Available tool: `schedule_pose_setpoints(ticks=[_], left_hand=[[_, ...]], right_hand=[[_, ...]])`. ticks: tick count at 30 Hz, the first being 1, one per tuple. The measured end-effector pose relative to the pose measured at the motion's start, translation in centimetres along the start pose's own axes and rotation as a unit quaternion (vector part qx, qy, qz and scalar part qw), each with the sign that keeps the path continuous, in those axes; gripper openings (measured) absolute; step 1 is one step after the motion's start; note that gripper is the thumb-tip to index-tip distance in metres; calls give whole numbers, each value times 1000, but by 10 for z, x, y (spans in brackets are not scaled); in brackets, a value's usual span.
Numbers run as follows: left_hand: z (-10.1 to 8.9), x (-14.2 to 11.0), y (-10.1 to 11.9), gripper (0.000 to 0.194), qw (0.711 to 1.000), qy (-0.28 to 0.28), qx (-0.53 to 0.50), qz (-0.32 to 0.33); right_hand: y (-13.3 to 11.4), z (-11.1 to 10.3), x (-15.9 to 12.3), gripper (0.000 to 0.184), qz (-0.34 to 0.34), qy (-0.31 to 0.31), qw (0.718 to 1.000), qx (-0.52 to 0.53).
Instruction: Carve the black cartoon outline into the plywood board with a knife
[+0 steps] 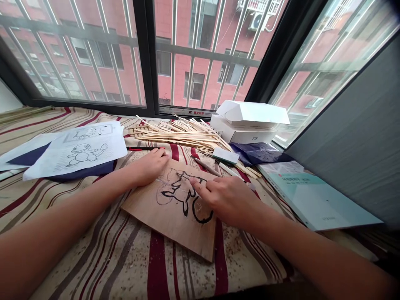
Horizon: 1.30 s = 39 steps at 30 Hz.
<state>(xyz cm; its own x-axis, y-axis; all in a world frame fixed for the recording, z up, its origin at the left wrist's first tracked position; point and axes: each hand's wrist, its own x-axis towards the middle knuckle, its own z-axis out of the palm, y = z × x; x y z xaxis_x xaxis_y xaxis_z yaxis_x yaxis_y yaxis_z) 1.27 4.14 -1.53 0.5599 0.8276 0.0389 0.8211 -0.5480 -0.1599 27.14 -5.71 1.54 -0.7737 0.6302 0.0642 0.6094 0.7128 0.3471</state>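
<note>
A wooden board (175, 225) lies tilted across the cloth in front of me, bearing a cartoon creature drawing (183, 193) in thick black lines and fainter thin ones. My left hand (153, 166) is closed over the board's upper left edge. Across the drawing reaches my right hand (229, 200), its index fingertip at the black lines and the other fingers curled. The thumb and palm are hidden, so I cannot see anything held there. Just beyond this hand lie a brown pen-like stick (206, 166) and a white stick (229, 170).
Printed drawings (84, 150) lie at left over dark blue sheets. A black-and-red pen (140, 148), a heap of thin wooden strips (178, 135), an eraser-like block (225, 156) and a white box (246, 129) sit toward the window. A pale green book (312, 200) is at right. Crumbs dot the striped cloth (131, 266).
</note>
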Motion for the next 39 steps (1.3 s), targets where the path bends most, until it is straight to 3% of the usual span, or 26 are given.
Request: schedule_pose_setpoints(ticks=[5,13,23,28,39], left_hand=[[0,-1,0,38,1000,8,-2,3],[2,-1,-2,37,1000,14,-13,13],[2,0,-2,40,1000,7,-15,4],[4,0,-3,40,1000,2,-19,1],[2,1,-3,41,1000,4,-24,4]], right_hand=[[-4,0,6,59,33,-30,999,18],[11,6,12,56,19,-31,999,24],[27,22,12,47,5,41,999,33],[38,20,11,53,-37,29,998,53],[42,33,14,51,-22,64,995,80]])
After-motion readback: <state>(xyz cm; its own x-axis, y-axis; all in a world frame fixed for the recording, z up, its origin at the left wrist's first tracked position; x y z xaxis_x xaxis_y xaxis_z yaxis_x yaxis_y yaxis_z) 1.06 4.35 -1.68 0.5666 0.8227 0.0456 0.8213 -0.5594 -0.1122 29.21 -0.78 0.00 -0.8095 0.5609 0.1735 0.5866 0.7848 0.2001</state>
